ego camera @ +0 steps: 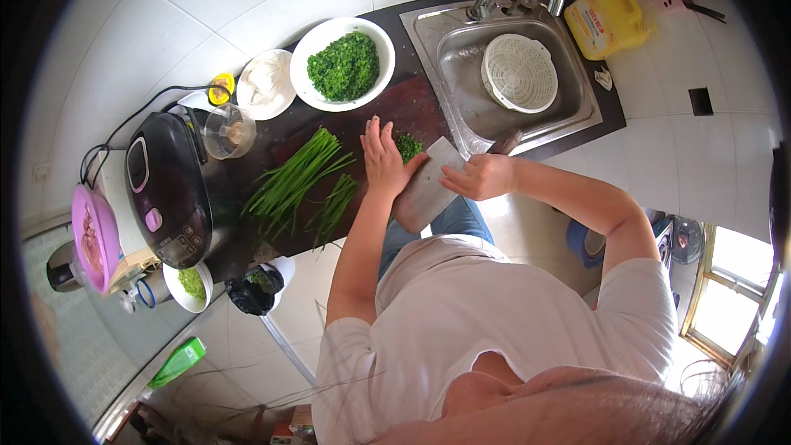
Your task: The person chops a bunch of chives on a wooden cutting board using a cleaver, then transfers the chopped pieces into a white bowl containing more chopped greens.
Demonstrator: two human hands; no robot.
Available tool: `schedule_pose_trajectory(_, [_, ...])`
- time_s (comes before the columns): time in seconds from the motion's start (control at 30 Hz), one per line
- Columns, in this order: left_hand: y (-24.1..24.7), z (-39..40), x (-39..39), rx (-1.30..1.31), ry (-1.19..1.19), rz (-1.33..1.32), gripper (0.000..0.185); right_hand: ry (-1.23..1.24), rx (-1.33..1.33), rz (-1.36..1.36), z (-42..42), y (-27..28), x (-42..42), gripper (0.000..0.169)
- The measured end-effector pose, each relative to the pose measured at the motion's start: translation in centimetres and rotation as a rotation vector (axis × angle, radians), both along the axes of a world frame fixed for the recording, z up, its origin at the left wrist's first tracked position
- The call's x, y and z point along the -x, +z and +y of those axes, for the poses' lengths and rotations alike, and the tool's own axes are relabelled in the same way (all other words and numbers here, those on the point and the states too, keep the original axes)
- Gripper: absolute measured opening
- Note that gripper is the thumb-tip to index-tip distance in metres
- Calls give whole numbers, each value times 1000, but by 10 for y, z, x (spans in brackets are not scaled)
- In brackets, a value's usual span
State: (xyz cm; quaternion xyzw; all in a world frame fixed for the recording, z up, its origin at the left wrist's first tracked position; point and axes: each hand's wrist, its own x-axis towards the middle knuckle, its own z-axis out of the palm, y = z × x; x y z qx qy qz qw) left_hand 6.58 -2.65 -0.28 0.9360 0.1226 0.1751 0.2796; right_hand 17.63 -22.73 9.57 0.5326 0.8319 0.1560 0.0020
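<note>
My right hand [479, 177] grips a wide metal cleaver [426, 188], its fingers on the blade near the dark handle. Beside the blade is my left hand [386, 161], fingers spread, thumb at the blade's edge; nothing shows held in it. Chopped green leaves [408, 148] lie between the hand and the blade on a dark reddish cutting board [408, 102]. Long green chives [296, 179] lie left of my left hand, with a smaller bunch [335, 204] nearer me. Behind the board a white bowl [386, 68] holds a heap of chopped greens [346, 68].
A steel sink [457, 93] with a white plastic colander [519, 71] is at the right, beside a yellow jug [602, 21]. Left stand a black rice cooker [170, 188], a clear cup [228, 131] and a white bowl with pale contents [267, 83]. A bin with a black bag [250, 293] stands below the counter.
</note>
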Motion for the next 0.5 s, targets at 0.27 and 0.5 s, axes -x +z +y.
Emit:
schedule_pose_trajectory(0.27, [-4,30,41,293,186,-281,22,-397,213,568,-19,-3,-43,42])
schedule_pose_trajectory(0.5, [-35,-45,87,72,353,-8,62,-783,97,548,11,-18,-94,30])
